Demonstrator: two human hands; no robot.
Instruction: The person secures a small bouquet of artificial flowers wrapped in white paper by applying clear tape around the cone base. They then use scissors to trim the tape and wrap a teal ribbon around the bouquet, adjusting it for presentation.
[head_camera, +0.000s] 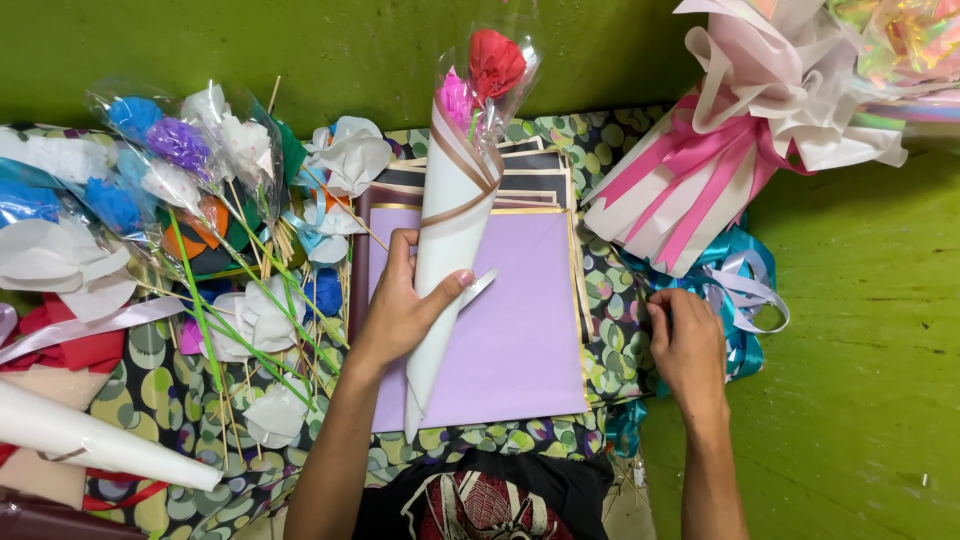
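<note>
My left hand (405, 312) grips a white paper cone (448, 255) with brown stripes; a red and a pink paper flower (494, 62) sit in clear wrap at its top. The cone lies over a stack of lilac and dark wrapping sheets (520, 330). My right hand (688, 345) rests at the right edge of the patterned cloth, fingers curled down beside a heap of teal and lilac ribbon (745, 290). Whether it pinches anything is hidden.
Several paper flowers on green and wooden sticks (215, 230) lie at the left. A finished bouquet in white wrap with a pink bow (745, 140) stands at the upper right. Another white cone (90, 440) lies at the lower left. Green floor (860, 400) spreads to the right.
</note>
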